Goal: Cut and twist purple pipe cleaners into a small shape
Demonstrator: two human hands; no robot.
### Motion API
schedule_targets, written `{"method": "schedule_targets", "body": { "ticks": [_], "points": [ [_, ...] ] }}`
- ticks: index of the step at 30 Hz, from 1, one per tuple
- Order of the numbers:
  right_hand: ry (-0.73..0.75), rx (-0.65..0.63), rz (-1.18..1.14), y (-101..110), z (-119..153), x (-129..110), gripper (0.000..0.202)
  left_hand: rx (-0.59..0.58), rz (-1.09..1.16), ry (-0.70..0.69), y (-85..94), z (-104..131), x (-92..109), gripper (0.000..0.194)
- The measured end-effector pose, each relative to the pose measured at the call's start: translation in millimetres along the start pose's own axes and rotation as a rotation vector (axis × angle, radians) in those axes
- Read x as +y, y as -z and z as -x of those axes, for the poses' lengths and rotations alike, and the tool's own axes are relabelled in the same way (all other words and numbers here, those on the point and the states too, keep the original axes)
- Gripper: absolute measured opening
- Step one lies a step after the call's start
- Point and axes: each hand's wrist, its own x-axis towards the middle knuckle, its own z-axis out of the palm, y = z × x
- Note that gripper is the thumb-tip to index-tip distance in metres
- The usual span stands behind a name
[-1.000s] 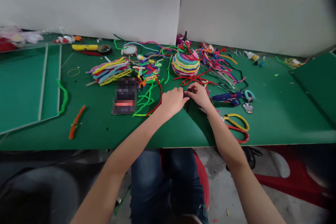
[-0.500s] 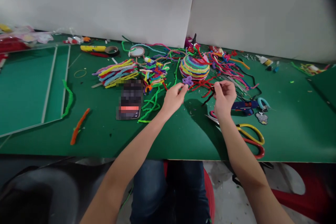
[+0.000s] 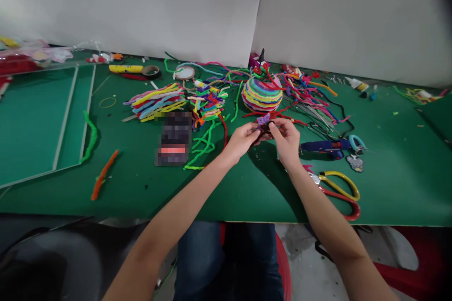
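Observation:
My left hand (image 3: 243,141) and my right hand (image 3: 286,138) are together above the green table (image 3: 219,193). A small purple flower shape (image 3: 263,120) of fuzzy wire shows between my fingertips, pinched by my left hand. The fingers of my right hand are closed on a dark brown fuzzy wire (image 3: 263,135), which lies against the flower. Just beyond my hands is a ball wrapped in coloured stripes (image 3: 262,94), with red fuzzy wires (image 3: 282,115) in front of it.
Left of my hands lie a phone (image 3: 174,138), green wires (image 3: 203,146) and a striped bundle (image 3: 158,101). To the right are a blue glue gun (image 3: 326,146) and scissors (image 3: 341,186). An orange wire (image 3: 105,175) lies near a clear panel (image 3: 31,127) at the left.
My right hand has moved left with the dark wire, and my left hand slightly right with the purple flower. The hands are now together.

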Motion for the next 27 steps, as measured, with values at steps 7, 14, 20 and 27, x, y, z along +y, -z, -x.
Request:
{"method": "schedule_targets", "body": {
  "ticks": [7, 14, 20, 27],
  "points": [
    [0.037, 0.103, 0.020, -1, -3, 1, 0.022, -0.114, 0.011, 0.092, 2.4, 1, -2, 0.017],
    [-0.234, 0.074, -0.297, 8, -12, 4, 0.028, -0.159, 0.111, 0.138, 6.6, 0, -1, 0.013],
    [-0.108, 0.034, -0.204, 7, -10, 4, 0.024, -0.162, 0.148, 0.176, 7.7, 1, 1, 0.012],
    [-0.016, -0.017, -0.195, 0, -3, 1, 0.024, -0.180, 0.121, 0.208, 8.1, 2, 1, 0.012]
  ]
}}
